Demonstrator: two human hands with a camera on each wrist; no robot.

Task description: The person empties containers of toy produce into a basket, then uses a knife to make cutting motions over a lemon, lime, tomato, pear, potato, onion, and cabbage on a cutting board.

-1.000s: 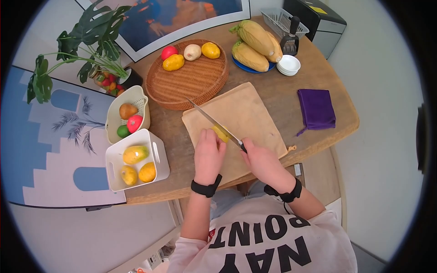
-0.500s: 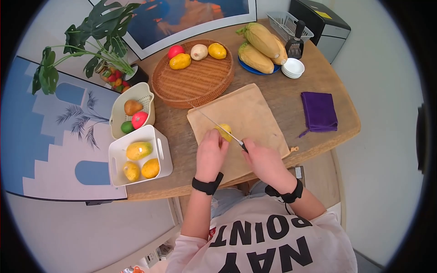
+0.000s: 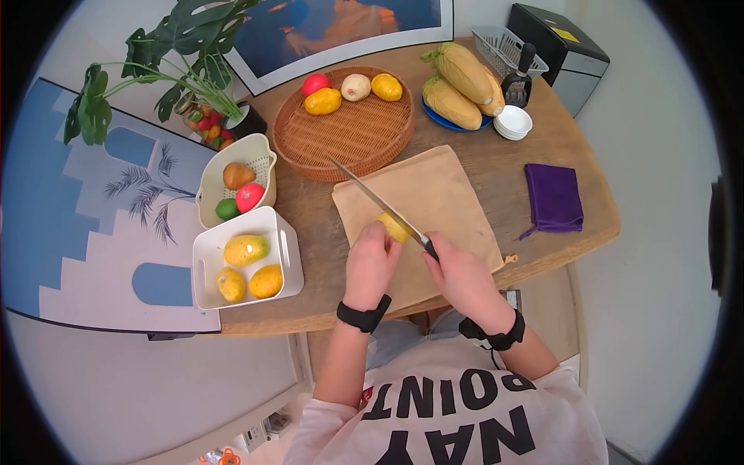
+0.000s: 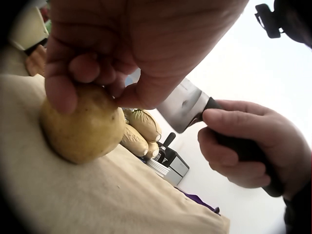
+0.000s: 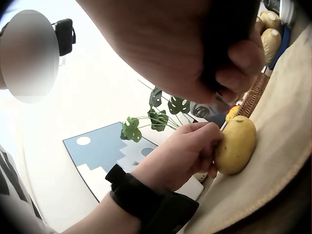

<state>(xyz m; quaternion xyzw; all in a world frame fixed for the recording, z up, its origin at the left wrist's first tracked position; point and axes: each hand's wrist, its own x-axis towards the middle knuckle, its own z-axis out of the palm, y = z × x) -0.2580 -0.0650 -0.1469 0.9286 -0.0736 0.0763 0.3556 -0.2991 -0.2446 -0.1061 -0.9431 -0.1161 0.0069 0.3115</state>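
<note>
A yellow potato (image 3: 394, 227) lies on a beige cloth (image 3: 449, 186) in front of the person. My left hand (image 3: 370, 267) holds it at its near left side, fingertips and thumb against the skin. In the left wrist view the potato (image 4: 83, 131) looks whole and rounded, with dark specks. My right hand (image 3: 465, 283) grips the black handle of a large knife (image 3: 364, 186). Its long blade points away to the upper left and crosses over the potato in the head view. From the right wrist, the potato (image 5: 237, 146) shows below the knife hand.
A round wicker tray (image 3: 341, 139) with several fruits or vegetables stands behind the cloth. At left are a cream basket (image 3: 271, 167) and a white bin (image 3: 291, 263) with produce. Corn cobs (image 3: 457, 85), white bowls (image 3: 513, 122) and a purple cloth (image 3: 554, 198) are at right.
The head view has shifted, so everything sits farther right in it. The knife turned edge-up half a second ago and now shows its blade's flat side again. Both hands keep their holds.
</note>
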